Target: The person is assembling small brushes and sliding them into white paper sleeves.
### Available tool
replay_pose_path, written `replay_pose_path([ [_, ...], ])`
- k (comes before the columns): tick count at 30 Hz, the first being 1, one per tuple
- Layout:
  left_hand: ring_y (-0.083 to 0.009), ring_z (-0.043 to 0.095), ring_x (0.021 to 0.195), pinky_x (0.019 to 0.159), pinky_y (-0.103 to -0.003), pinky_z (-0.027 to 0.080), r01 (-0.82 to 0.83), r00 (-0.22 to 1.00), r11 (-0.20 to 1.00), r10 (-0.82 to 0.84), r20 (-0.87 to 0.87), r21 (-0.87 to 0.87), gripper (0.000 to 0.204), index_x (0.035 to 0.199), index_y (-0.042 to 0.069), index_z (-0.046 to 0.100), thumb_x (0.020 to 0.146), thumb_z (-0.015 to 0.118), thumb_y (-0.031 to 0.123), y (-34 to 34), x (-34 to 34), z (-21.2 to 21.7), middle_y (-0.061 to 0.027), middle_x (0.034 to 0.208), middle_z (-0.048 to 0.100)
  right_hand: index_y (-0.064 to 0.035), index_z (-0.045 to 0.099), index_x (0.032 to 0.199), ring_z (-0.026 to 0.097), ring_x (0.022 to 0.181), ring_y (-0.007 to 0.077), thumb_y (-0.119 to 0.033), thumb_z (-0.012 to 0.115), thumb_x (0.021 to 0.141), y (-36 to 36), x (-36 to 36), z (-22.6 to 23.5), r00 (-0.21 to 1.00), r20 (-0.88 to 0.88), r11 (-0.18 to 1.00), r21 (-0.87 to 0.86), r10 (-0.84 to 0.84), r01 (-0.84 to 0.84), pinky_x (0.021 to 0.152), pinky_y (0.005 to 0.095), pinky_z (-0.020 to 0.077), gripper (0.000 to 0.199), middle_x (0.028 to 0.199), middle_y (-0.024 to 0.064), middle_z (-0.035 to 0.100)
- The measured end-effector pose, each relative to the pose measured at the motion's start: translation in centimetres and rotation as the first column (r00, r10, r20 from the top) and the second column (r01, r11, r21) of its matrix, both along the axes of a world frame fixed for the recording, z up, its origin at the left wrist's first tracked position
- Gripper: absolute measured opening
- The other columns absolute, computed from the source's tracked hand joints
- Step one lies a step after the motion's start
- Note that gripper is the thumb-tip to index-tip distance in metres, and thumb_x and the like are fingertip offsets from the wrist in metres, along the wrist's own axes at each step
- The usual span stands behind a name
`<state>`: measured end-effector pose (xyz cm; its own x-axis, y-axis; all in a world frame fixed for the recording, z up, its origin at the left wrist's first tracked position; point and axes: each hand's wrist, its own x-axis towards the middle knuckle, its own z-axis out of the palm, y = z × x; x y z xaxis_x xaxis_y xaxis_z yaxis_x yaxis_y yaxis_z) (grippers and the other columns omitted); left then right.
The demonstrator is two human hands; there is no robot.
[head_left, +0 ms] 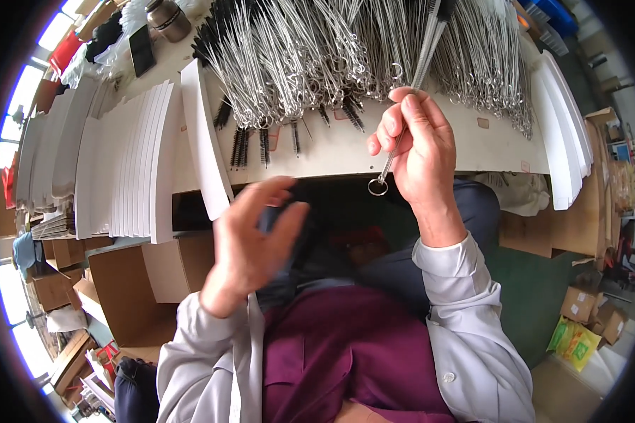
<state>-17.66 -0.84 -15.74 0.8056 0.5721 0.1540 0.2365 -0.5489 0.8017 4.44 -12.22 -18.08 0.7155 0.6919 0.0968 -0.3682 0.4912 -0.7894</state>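
Note:
My right hand (pixel 425 151) is closed around a thin bundle of wire-handled brushes (pixel 430 53), held in front of the table edge. Black bristles show at the bundle's far end, and a metal split ring (pixel 377 187) hangs at its near end, below my fingers. My left hand (pixel 250 236) hovers in front of the table edge, its fingers apart, slightly blurred and holding nothing. Beyond my hands lies a large heap of twisted-wire brushes (pixel 282 67) with looped ends toward me. Another heap of wire brushes (pixel 483 81) spreads to its right. Several black bristle heads (pixel 240 146) poke out near me.
Folded white card sleeves (pixel 123 169) stand in rows at the left; one white sleeve (pixel 204 137) lies beside the heap. More white sleeves (pixel 563 134) are at the table's right end. An open cardboard box (pixel 130 285) sits lower left. A phone (pixel 142 51) and metal flask (pixel 168 20) are far left.

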Motion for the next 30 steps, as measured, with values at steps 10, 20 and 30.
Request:
replay_pose_path([
  [10, -0.013, 0.069, 0.09, 0.083, -0.027, 0.056, 0.35, 0.926, 0.555, -0.329, 0.187, -0.754, 0.02, 0.114, -0.005, 0.067, 0.104, 0.065, 0.013, -5.6, 8.6, -4.9, -0.0096, 0.102, 0.074, -0.0043, 0.06, 0.116, 0.055, 0.063, 0.0169, -0.022, 0.047, 0.112, -5.2, 0.3, -1.5, 0.973, -0.182, 0.983, 0.083, -0.144, 0.161, 0.061, 0.0396, 0.0536, 0.022, 0.078, 0.0046, 0.058],
  [20, -0.0097, 0.069, 0.079, 0.074, -0.026, 0.057, 0.334, 0.881, 0.521, -0.47, 0.063, -0.785, 0.016, 0.1, -0.002, 0.07, 0.102, 0.064, 0.012, -9.8, 10.5, -6.1, -0.0054, 0.088, 0.074, -0.0025, 0.062, 0.118, 0.037, 0.053, 0.0054, -0.03, 0.05, 0.112, -9.9, 4.0, -2.8, 0.915, -0.175, 0.932, -0.055, -0.363, 0.359, 0.042, 0.0232, 0.031, 0.031, 0.071, -0.0023, 0.051],
  [30, -0.0065, 0.065, 0.072, 0.065, -0.026, 0.053, 0.415, 0.909, 0.893, -0.416, 0.036, -0.174, 0.013, 0.096, -0.002, 0.073, 0.095, 0.066, 0.009, -8.3, 17.9, -3.6, -0.0048, 0.077, 0.072, -0.0038, 0.064, 0.111, 0.031, 0.049, 0.0047, -0.031, 0.051, 0.112, -12.2, 10.5, -4.5, 0.833, -0.048, 0.819, -0.222, -0.551, 0.529, 0.042, 0.0243, 0.0253, 0.03, 0.066, -0.0057, 0.039],
])
